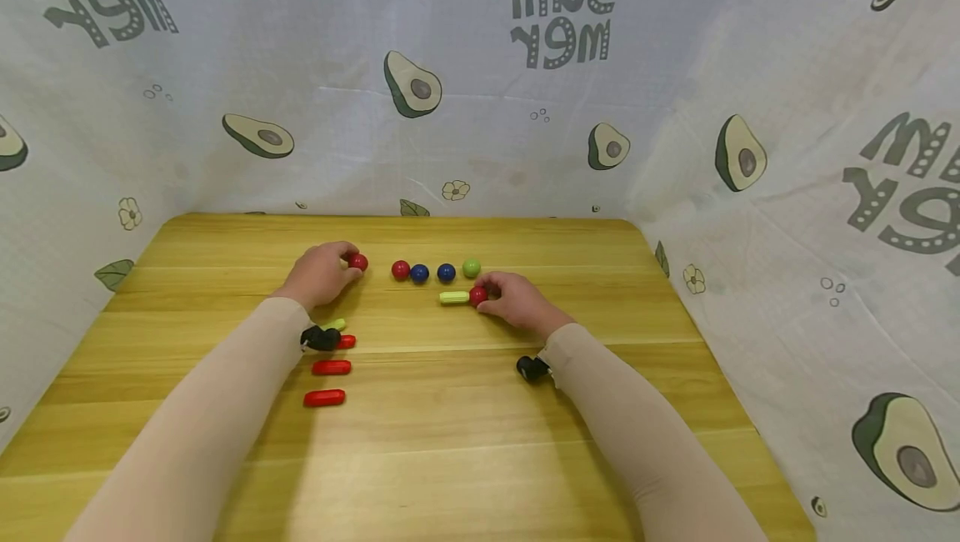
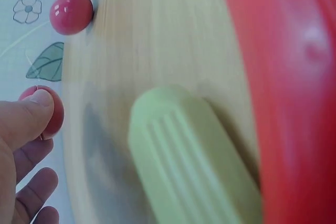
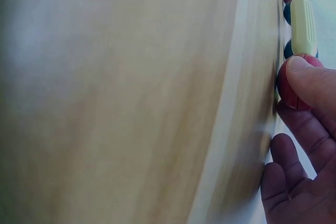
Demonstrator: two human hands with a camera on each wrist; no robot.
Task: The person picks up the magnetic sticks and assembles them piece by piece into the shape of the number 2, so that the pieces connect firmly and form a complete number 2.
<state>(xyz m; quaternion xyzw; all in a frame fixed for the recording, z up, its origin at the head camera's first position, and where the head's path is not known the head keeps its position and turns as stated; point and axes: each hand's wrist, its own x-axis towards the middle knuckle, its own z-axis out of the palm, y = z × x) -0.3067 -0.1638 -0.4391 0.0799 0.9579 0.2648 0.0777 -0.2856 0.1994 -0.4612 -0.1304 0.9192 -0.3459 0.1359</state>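
Note:
With thumb and fingers my left hand point(image 1: 318, 273) pinches a glossy red ball point(image 1: 358, 262) near the back left of the table; in the left wrist view, the thumb lies across this ball point(image 2: 56, 114). My right hand point(image 1: 519, 303) pinches another red ball point(image 1: 477, 296), which sits at the right end of a pale yellow-green ribbed rod point(image 1: 453, 298). The right wrist view shows this rod point(image 3: 303, 24) pointing away from the thumb, its near end against the ball. Between the hands, a red ball point(image 1: 401, 269), two blue balls point(image 1: 420, 273) and a green ball point(image 1: 472, 268) form a row.
Below the left wrist lie several red rods point(image 1: 332, 368) and another yellow-green rod point(image 1: 334, 324), partly hidden by the wrist camera point(image 1: 321, 338). The wooden table point(image 1: 450, 475) meets a patterned cloth point(image 1: 480, 150) behind and at the sides.

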